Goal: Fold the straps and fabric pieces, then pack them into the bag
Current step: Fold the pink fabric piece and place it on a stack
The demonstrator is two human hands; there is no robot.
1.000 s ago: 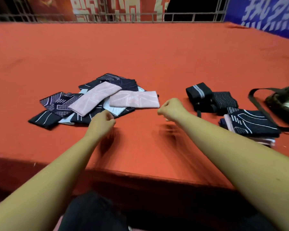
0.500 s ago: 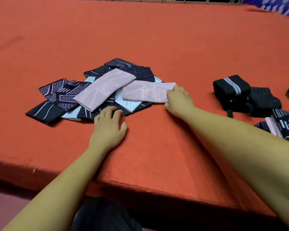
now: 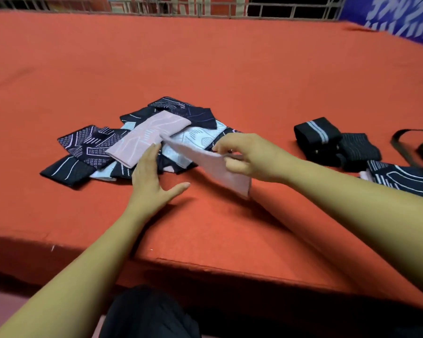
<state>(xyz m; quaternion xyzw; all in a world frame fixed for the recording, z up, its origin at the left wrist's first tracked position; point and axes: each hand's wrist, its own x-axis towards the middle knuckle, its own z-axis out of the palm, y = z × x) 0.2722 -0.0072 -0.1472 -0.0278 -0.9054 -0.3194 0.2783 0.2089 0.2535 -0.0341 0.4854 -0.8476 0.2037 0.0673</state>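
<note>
A loose pile of fabric pieces [image 3: 100,152], dark patterned, pale blue and pink, lies on the red table [image 3: 205,69]. My right hand [image 3: 244,154] pinches one pink fabric piece [image 3: 213,164] by its edge and holds it lifted off the pile, hanging toward me. My left hand [image 3: 152,176] has straight fingers, with the fingertips at the near edge of a second pink piece [image 3: 147,135] on top of the pile. Folded black straps [image 3: 327,142] and a folded dark patterned piece [image 3: 401,176] lie to the right. A bag strap [image 3: 401,145] shows at the right edge.
The table's front edge [image 3: 205,267] runs close below my forearms. A metal railing [image 3: 181,8] and a blue banner [image 3: 401,18] stand beyond the far side. Bare red cloth stretches between the pile and the folded straps.
My right hand has picked up the pink piece it was touching and lifted it toward me. My left hand has moved forward to the pile's near edge.
</note>
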